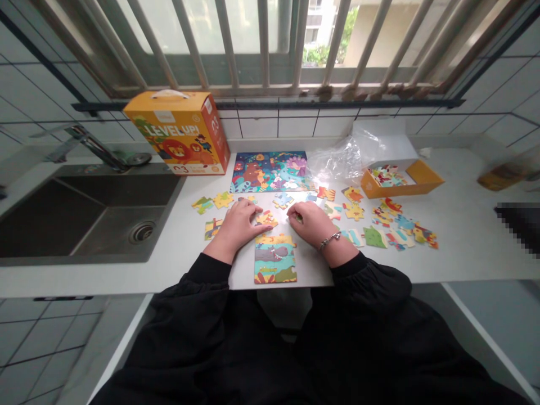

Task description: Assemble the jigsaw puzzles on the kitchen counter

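Observation:
A partly joined puzzle point(275, 259) with a grey hippo lies flat near the counter's front edge, between my forearms. My left hand point(241, 224) rests above and left of it, thumb and fingers apart. Its thumb reaches to the lower edge of a loose yellow-orange puzzle piece point(267, 218). On the other side, my right hand point(311, 224) is curled with the fingers pressed together; a small greenish bit shows by them, but what they hold is hidden. A pale blue puzzle piece point(283, 199) lies beyond, between the hands. Another piece point(213, 228) sits left of my left hand.
Several loose pieces point(374, 236) spread to the right. Behind stands a picture card point(270, 171) lying flat, with clear plastic wrap point(341, 154) and an open orange box point(403, 188) beside it. An orange carton point(181, 135) stands by the sink point(145, 256).

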A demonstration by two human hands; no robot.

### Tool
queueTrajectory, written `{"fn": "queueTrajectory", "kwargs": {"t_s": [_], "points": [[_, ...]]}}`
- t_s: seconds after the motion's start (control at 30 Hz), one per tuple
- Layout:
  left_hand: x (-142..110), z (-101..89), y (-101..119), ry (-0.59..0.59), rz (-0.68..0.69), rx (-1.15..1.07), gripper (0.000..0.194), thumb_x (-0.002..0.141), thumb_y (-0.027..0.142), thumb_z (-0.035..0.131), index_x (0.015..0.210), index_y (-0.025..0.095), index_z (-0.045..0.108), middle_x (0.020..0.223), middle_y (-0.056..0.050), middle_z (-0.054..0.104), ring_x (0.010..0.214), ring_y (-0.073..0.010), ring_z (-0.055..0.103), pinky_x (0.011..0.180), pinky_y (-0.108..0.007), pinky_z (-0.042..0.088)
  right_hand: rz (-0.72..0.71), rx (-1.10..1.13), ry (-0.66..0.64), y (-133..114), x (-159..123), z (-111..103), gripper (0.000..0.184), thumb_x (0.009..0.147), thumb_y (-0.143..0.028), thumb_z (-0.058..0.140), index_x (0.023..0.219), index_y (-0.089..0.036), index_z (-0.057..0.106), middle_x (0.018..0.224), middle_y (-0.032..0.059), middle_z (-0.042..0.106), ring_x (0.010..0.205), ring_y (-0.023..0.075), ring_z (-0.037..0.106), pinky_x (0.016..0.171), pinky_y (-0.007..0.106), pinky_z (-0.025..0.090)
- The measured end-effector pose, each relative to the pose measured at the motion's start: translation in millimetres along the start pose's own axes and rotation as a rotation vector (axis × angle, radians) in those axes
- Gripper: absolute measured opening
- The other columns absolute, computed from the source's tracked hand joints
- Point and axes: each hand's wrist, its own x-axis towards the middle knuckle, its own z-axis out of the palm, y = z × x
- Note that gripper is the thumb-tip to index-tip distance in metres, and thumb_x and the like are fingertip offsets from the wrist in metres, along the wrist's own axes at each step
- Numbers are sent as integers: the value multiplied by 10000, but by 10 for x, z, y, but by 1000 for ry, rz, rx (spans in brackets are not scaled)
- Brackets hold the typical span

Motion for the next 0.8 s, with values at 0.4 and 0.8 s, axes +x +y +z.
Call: {"fn": "queueTrajectory", "kwargs": {"t_s": [0.4, 0.8], "points": [[48, 64, 43, -64, 103, -128, 297, 876, 402, 949, 1109, 271, 818, 1171, -72, 769, 1170, -302, 702, 1063, -479, 538, -178, 62, -83, -50, -42, 71, 229, 1003, -303, 800, 1220, -259, 743, 1260, 83, 814, 1263, 295, 692, 1133, 481, 514], [-1, -1, 136, -60, 132, -263, 174, 1029, 270, 667, 1150, 272, 793, 1222, -63, 832, 1177, -275, 745, 1097, -492, 563, -159, -13, -148, -11, 8, 37, 157, 1040, -282, 778, 1193, -287, 744, 1333, 66, 812, 1318, 315, 670, 1178, 533, 469]]}}
